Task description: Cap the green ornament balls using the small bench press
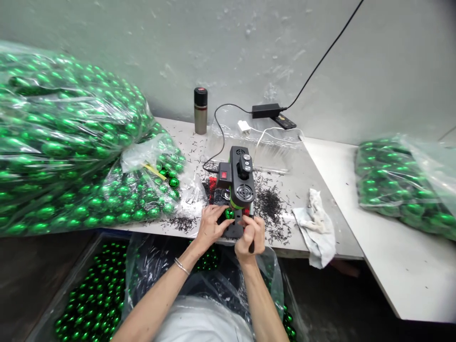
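A shiny green bauble (230, 213) is pinched between the thumb and fingers of my left hand (211, 227), at the front of a small black machine (242, 178) with round vents, buttons and a red switch. My right hand (251, 237) is closed just right of the machine's front, around a thin tool with a dark handle (251, 247); its tip is hidden by the fingers and the machine. Black shavings (269, 202) lie heaped and scattered around the machine on the table (285, 237).
Clear bags of green baubles stand at left (71, 142) and right (402, 185). An open bag of baubles (92, 294) sits below the table edge. A bottle (200, 111), a power adapter (266, 110), a clear plastic tray (274, 152) and a crumpled cloth (317, 228) are on the table.
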Action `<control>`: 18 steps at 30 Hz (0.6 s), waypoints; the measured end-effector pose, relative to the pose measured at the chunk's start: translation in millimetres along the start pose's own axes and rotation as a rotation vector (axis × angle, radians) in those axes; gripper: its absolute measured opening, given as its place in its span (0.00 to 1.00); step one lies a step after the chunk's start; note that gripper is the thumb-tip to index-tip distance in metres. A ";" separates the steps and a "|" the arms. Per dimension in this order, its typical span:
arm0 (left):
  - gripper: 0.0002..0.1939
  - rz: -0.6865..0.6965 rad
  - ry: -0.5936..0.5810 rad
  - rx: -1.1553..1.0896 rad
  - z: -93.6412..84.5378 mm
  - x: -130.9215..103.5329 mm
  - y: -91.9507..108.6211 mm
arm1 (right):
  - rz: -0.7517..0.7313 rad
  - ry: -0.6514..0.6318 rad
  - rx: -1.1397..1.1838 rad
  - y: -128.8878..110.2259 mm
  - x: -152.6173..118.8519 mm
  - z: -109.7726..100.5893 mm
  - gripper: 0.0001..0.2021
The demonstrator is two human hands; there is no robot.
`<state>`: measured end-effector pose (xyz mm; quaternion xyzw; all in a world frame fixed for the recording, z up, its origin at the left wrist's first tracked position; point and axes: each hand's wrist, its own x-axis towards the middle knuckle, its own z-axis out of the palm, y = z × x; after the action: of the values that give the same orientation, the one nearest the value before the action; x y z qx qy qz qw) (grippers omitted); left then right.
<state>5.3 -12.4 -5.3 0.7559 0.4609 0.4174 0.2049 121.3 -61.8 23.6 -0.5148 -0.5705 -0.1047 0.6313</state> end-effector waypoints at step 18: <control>0.15 -0.039 0.209 0.488 -90.4 10.5 -31.1 | 0.135 -0.105 0.045 -46.5 62.5 -25.1 0.10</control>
<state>-82.8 5.2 29.0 0.7268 0.5809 0.3657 -0.0240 123.7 -73.5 104.6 -0.5426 -0.5688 -0.0218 0.6177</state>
